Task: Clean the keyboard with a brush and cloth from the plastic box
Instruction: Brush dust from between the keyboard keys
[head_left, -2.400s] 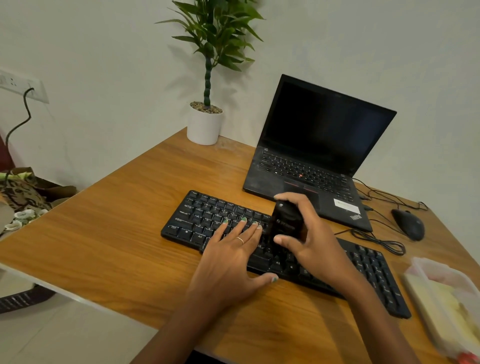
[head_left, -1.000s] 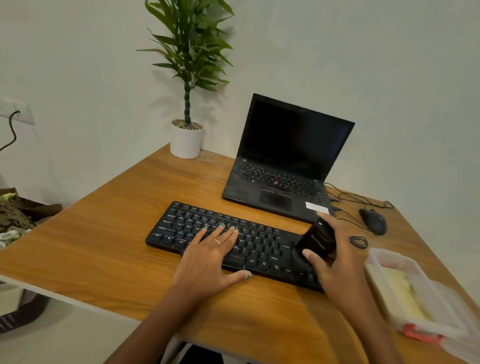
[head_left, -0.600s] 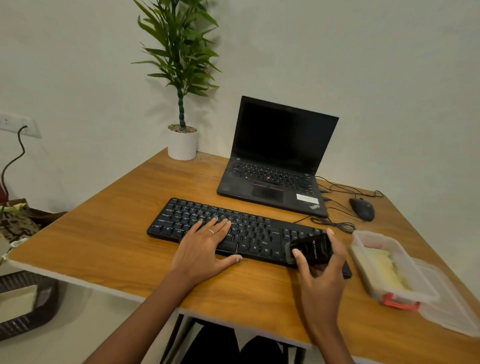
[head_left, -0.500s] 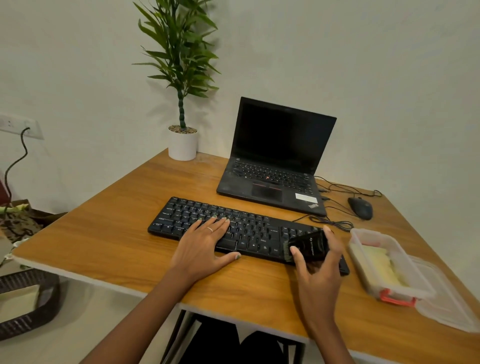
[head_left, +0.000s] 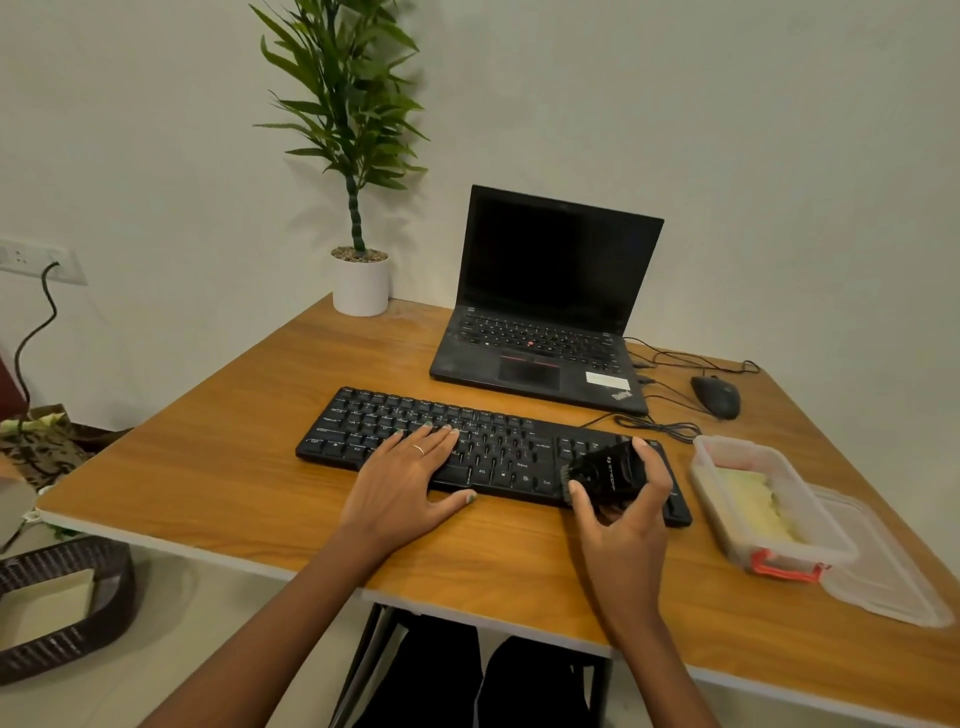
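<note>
A black keyboard (head_left: 488, 447) lies across the middle of the wooden table. My left hand (head_left: 410, 483) lies flat on its left-centre keys, fingers straight. My right hand (head_left: 623, 514) grips a black brush (head_left: 605, 475) over the keyboard's right end, near the front edge, bristles pointing left. To the right stands an open clear plastic box (head_left: 748, 462) with a red clasp and a pale yellow cloth (head_left: 753, 506) inside.
The box's lid (head_left: 883, 577) lies beside it at the table's right front. A black laptop (head_left: 550, 312) stands open behind the keyboard, with a mouse (head_left: 716, 396) and cables to its right. A potted plant (head_left: 358, 275) stands at the back corner. A dark basket (head_left: 62, 608) sits on the floor, left.
My right hand has carried the brush from the keyboard's middle to its right end and tilted it flatter. My left hand stays on the keys. The view has pulled back and shifted right.
</note>
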